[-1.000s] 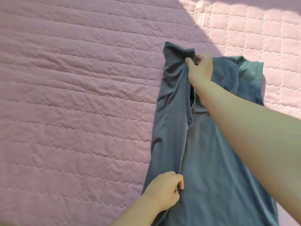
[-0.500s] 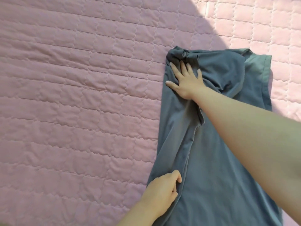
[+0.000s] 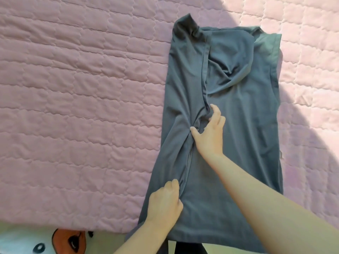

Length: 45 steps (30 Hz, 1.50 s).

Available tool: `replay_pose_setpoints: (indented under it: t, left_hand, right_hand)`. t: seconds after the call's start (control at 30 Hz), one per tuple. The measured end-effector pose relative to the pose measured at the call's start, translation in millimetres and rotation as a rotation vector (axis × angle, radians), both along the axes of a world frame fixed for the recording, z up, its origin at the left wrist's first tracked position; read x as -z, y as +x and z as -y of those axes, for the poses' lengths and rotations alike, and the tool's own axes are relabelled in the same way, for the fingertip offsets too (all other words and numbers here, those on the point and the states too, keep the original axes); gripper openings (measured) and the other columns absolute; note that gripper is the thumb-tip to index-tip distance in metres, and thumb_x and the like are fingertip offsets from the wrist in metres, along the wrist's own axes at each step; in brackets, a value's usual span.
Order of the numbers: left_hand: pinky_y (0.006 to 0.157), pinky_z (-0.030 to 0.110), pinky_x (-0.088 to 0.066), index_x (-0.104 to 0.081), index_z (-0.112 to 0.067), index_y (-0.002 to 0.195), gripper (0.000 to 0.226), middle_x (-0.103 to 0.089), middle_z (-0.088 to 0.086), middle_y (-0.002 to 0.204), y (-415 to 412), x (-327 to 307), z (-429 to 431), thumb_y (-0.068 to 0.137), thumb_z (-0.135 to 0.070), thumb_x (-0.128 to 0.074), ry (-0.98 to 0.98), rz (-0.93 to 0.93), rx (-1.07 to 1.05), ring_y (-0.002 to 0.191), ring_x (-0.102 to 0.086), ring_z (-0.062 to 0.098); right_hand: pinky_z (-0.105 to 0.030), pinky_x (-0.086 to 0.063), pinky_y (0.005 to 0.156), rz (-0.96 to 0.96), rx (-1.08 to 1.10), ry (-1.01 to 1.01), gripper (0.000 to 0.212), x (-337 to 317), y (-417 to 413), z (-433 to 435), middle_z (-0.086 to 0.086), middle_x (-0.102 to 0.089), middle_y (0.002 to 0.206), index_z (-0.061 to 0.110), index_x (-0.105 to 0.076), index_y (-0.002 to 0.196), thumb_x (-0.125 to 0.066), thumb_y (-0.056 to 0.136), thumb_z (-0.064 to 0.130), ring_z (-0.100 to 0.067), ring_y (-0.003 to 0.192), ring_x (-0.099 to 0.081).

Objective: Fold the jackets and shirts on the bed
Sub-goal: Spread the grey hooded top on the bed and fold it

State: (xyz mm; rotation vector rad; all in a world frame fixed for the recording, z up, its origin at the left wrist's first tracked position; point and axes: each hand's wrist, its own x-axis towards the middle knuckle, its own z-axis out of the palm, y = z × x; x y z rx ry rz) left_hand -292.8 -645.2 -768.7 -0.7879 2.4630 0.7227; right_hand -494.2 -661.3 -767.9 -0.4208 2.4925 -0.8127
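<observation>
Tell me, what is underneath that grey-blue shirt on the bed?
The pink quilted cover shows around the grey-blue shirt, so it likely lies beneath. One side of the shirt is folded over onto itself. Anything else under the fabric is hidden.

Right hand (image 3: 209, 138) slid down shirt (image 3: 238, 171) from shoulder to mid-fold, fingers (image 3: 216, 113) now pinching fabric.
</observation>
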Motion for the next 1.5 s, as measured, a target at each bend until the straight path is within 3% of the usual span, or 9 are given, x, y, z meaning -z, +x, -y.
replay_pose_setpoints:
  t: [0.17, 0.27, 0.43, 0.6, 0.73, 0.87, 1.03, 1.27, 1.5]
  left_hand:
    - [0.048, 0.029, -0.045, -0.054, -0.019, 0.086, 0.02, -0.06, -0.003, 0.077, 12, -10, -11, 0.072, -0.017, -0.068, 0.041, -0.023, -0.125, 0.058, -0.061, 0.018]
    - [0.065, 0.037, -0.053, -0.049, -0.016, 0.101, 0.017, -0.059, 0.002, 0.092, 19, -14, -15, 0.085, -0.019, -0.054, 0.076, -0.069, -0.075, 0.073, -0.063, 0.025]
    - [0.068, 0.042, -0.051, -0.045, -0.015, 0.112, 0.027, -0.061, 0.006, 0.101, 28, -14, -14, 0.087, -0.024, -0.051, 0.021, -0.102, 0.055, 0.081, -0.063, 0.033]
    - [0.066, 0.038, -0.043, -0.042, -0.015, 0.11, 0.031, -0.058, 0.005, 0.104, 51, -23, -30, 0.082, -0.017, -0.054, 0.03, 0.015, 0.184, 0.088, -0.06, 0.032]
    - [0.07, 0.041, -0.048, -0.045, -0.019, 0.1, 0.025, -0.052, -0.001, 0.088, 64, -34, -47, 0.078, -0.015, -0.057, 0.224, -0.182, -0.072, 0.077, -0.055, 0.028]
    - [0.067, 0.035, -0.048, -0.049, -0.023, 0.1, 0.027, -0.05, -0.008, 0.089, 81, -34, -78, 0.079, -0.028, -0.065, 0.272, -0.33, -0.27, 0.071, -0.053, 0.015]
    - [0.076, 0.044, -0.05, -0.055, -0.016, 0.1, 0.018, -0.051, -0.003, 0.097, 121, -12, -87, 0.084, -0.009, -0.058, 0.054, -0.409, -0.655, 0.081, -0.054, 0.017]
    - [0.093, 0.035, -0.043, -0.052, -0.011, 0.112, 0.041, -0.049, 0.0, 0.11, 142, -8, -85, 0.079, -0.016, -0.076, 0.075, -0.29, -0.89, 0.102, -0.052, 0.022]
    - [0.072, 0.031, -0.043, -0.056, -0.011, 0.092, 0.022, -0.063, 0.004, 0.094, 141, -9, -86, 0.084, -0.023, -0.072, 0.366, -0.105, -0.921, 0.085, -0.058, 0.02]
  right_hand:
    - [-0.033, -0.051, 0.076, 0.311, 0.143, 0.053, 0.028, -6, 33, -29, 0.003, -0.059, 0.073, 0.014, -0.054, 0.095, -0.074, 0.081, 0.03, -0.02, 0.077, -0.062]
    - [-0.032, -0.045, 0.058, 0.419, -0.056, 0.182, 0.038, -5, 55, -39, -0.003, -0.054, 0.064, 0.012, -0.049, 0.072, -0.079, 0.074, 0.035, -0.021, 0.062, -0.054]
    - [-0.038, -0.061, 0.073, 0.696, -0.208, 0.323, 0.022, -6, 70, -61, -0.011, -0.066, 0.086, 0.002, -0.064, 0.093, -0.076, 0.078, 0.013, -0.019, 0.069, -0.061]
    - [-0.027, -0.055, 0.076, 0.808, -0.22, 0.26, 0.018, -19, 86, -89, -0.007, -0.065, 0.081, 0.014, -0.054, 0.076, -0.07, 0.085, 0.013, -0.015, 0.072, -0.061]
    - [-0.027, -0.054, 0.079, 0.859, -0.246, 0.175, 0.026, -24, 107, -105, -0.004, -0.063, 0.081, 0.018, -0.048, 0.071, -0.071, 0.084, 0.015, -0.014, 0.078, -0.06]
    - [-0.019, -0.052, 0.053, 0.813, 0.073, -0.002, 0.026, -21, 118, -126, -0.001, -0.059, 0.075, 0.019, -0.047, 0.071, -0.065, 0.088, 0.011, -0.011, 0.063, -0.059]
    - [-0.024, -0.056, 0.076, 0.895, -0.039, 0.076, 0.009, -16, 137, -157, -0.001, -0.066, 0.081, 0.013, -0.064, 0.087, -0.073, 0.084, 0.011, -0.008, 0.063, -0.061]
    - [-0.036, -0.057, 0.086, 1.107, 0.077, -0.038, 0.015, -15, 156, -182, -0.013, -0.07, 0.101, 0.009, -0.057, 0.098, -0.064, 0.093, 0.022, -0.024, 0.09, -0.07]
    - [-0.032, -0.057, 0.088, 1.018, -0.152, 0.104, 0.037, -19, 179, -192, -0.006, -0.073, 0.103, 0.006, -0.068, 0.108, -0.082, 0.074, 0.014, -0.017, 0.095, -0.069]
